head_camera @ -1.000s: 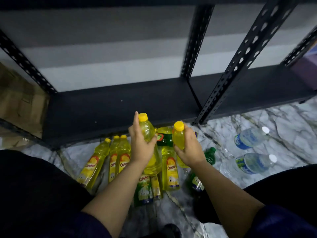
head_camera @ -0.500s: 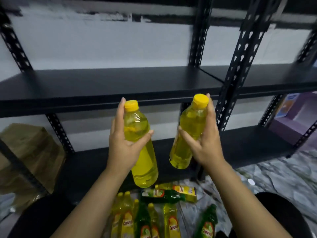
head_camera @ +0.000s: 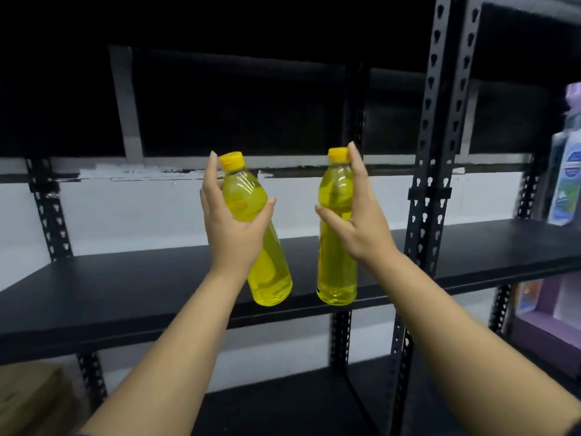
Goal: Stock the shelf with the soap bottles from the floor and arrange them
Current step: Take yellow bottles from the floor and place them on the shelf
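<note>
Hands both raised before black shelf (head_camera: 132, 287). Left hand (head_camera: 234, 228) fingers wrapped round tilted yellow soap bottle (head_camera: 251, 199), base sticking out below palm. Right hand (head_camera: 361, 225) fingers closed on upright yellow soap bottle (head_camera: 334, 265), forefinger by its yellow cap (head_camera: 338, 155). Bottles apart, not touching.

Bare forearms — no sleeves visible.

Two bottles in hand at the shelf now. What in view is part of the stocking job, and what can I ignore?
Job:
left yellow bottle
right yellow bottle
left hand
right hand
black shelf

Ignore:
cardboard box
blue-labelled bottle
</note>
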Demonstrator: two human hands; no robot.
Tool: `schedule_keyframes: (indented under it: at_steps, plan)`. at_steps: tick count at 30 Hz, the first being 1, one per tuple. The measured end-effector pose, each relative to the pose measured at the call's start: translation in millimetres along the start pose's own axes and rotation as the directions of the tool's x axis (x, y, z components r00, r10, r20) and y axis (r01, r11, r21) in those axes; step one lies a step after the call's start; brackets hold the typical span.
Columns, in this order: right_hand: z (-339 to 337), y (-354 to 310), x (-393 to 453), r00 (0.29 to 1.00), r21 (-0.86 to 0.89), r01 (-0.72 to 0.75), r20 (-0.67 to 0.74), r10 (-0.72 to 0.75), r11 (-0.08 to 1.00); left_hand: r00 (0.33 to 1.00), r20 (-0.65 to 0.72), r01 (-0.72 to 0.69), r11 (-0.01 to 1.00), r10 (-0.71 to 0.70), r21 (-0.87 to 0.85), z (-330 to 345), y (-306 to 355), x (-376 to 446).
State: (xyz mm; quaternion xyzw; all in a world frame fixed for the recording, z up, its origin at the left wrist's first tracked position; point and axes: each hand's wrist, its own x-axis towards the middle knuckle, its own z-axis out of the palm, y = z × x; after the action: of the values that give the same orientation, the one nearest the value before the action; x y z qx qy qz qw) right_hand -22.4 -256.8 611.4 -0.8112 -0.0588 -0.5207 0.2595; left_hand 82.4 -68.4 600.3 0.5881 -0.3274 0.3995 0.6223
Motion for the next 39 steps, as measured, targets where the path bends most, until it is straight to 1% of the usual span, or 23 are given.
schedule_keyframes:
  at_steps: [1, 3, 6, 9, 12, 15, 17, 20, 21, 23, 25, 27, 28, 29, 30, 32, 33, 34, 36, 37, 39]
  plan:
    - [6.8, 7.8, 1.2, 1.0, -0.03, -0.013, 0.028, 0.014, 0.999, 1.0, 0.006, 0.015, 1.0, -0.015, 0.02, 7.9, -7.0, 1.8]
    - [20.2, 23.4, 0.4, 0.998, -0.037, -0.025, 0.05, 0.027, 0.999, 0.999, 0.044, 0.024, 0.998, -0.027, 0.064, 20.8, -19.3, 0.7]
    - [35.5, 47.3, 3.8, 0.997, 0.03, -0.081, -0.007, 0.081, 0.996, 0.999, 0.04, 0.004, 0.991, -0.009, 0.132, 38.4, -41.2, 1.6]
    - [49.6, 65.7, 11.8, 0.993, 0.076, -0.107, -0.046, 0.111, 0.991, 0.999, 0.014, 0.031, 0.981, -0.034, 0.189, 57.7, -62.8, 3.9]
    - [63.9, 77.4, 17.4, 0.992, 0.104, -0.118, -0.031, 0.122, 0.988, 0.997, 0.006, 0.07, 0.965, -0.073, 0.252, 73.3, -79.9, 3.8]
    - [72.6, 89.6, 15.9, 0.989, 0.118, -0.148, -0.005, 0.15, 0.982, 0.992, 0.018, 0.113, 0.958, -0.122, 0.262, 84.0, -93.6, 6.0]
    - [74.1, 97.6, 10.7, 0.98, 0.124, -0.199, 0.012, 0.199, 0.972, 0.975, 0.105, 0.175, 0.965, -0.198, 0.195, 83.3, -101.6, -4.4]
    - [74.9, 102.3, -2.3, 0.966, 0.008, -0.258, 0.02, 0.258, 0.966, 0.887, 0.313, 0.325, 0.941, -0.338, 0.096, 71.5, -118.4, -35.6]
    - [77.2, 102.3, -9.6, 0.962, -0.037, -0.27, 0.016, 0.271, 0.962, 0.862, 0.357, 0.354, 0.931, -0.36, 0.086, 66.6, -123.5, -43.6]
    - [83.7, 105.3, -24.6, 0.962, -0.056, -0.272, -0.009, 0.272, 0.961, 0.844, 0.398, 0.362, 0.929, -0.359, 0.072, 61.3, -127.8, -48.1]
    - [85.3, 113.3, -33.2, 0.961, 0.029, -0.275, 0.017, 0.274, 0.961, 0.844, 0.416, 0.314, 0.941, -0.337, 0.126, 61.6, -125.7, -45.7]
    - [81.3, 121.4, -34.8, 0.943, 0.168, -0.332, 0.092, 0.32, 0.928, 0.88, 0.348, 0.219, 0.926, -0.324, 0.308, 62.2, -121.7, -45.7]
    - [80.1, 123.2, -35.0, 0.936, 0.182, -0.35, 0.098, 0.337, 0.919, 0.9, 0.297, 0.192, 0.903, -0.318, 0.384, 61.9, -119.6, -45.9]
    - [80.2, 121.1, -34.1, 0.938, 0.152, -0.347, 0.068, 0.341, 0.925, 0.918, 0.261, 0.166, 0.886, -0.3, 0.433, 62.2, -118.1, -46.3]
    - [80.6, 116.8, -33.1, 0.943, 0.105, -0.331, 0.008, 0.332, 0.938, 0.932, 0.25, 0.125, 0.882, -0.262, 0.455, 62.4, -116.8, -47.0]
    - [82.2, 107.4, -29.8, 0.952, -0.04, -0.278, -0.143, 0.269, 0.96, 0.947, 0.274, 0.033, 0.897, -0.17, 0.442, 64.1, -116.1, -46.9]
    - [83.7, 103.9, -27.0, 0.953, -0.12, -0.259, -0.191, 0.233, 0.958, 0.948, 0.292, -0.004, 0.91, -0.128, 0.415, 65.1, -115.6, -46.2]
    - [85.5, 101.7, -23.4, 0.957, -0.196, -0.244, -0.205, 0.203, 0.95, 0.946, 0.31, -0.032, 0.926, -0.094, 0.377, 66.4, -116.3, -44.6]
    - [90.0, 101.9, -16.2, 0.971, -0.327, -0.222, -0.16, 0.178, 0.919, 0.939, 0.341, -0.062, 0.948, -0.051, 0.312, 69.7, -119.7, -39.7]
    - [93.1, 104.1, -13.7, 0.973, -0.365, -0.22, -0.14, 0.181, 0.904, 0.935, 0.351, -0.071, 0.951, -0.041, 0.3, 72.1, -122.6, -37.0]
    - [98.7, 112.2, -10.2, 0.973, -0.382, -0.225, -0.137, 0.185, 0.896, 0.924, 0.381, -0.104, 0.948, -0.019, 0.3, 78.8, -127.5, -33.2]
